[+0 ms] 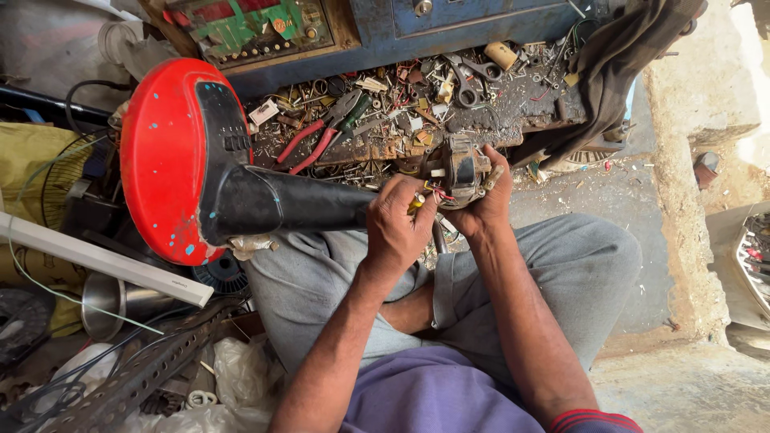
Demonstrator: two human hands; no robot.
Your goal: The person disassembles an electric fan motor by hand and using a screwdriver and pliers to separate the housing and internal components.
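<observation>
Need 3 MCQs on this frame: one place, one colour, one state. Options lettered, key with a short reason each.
1. Where do the red-handled pliers lie?
A. On the littered tray beyond the hands
B. On the person's lap
C. On top of the round base

2. What colour is the round base of the stand?
A. Blue
B. Red
C. Yellow

3. How is the small motor-like part with wires held?
A. It lies untouched on the floor
B. It hangs free by a cord
C. The right hand cups it while the left hand works at its wires

Key: 1 A, the pliers rest among screws and scraps on the tray. 2 B, the disc is red with a black neck. 3 C, the right hand wraps the part and the left hand pinches at the wires.
</observation>
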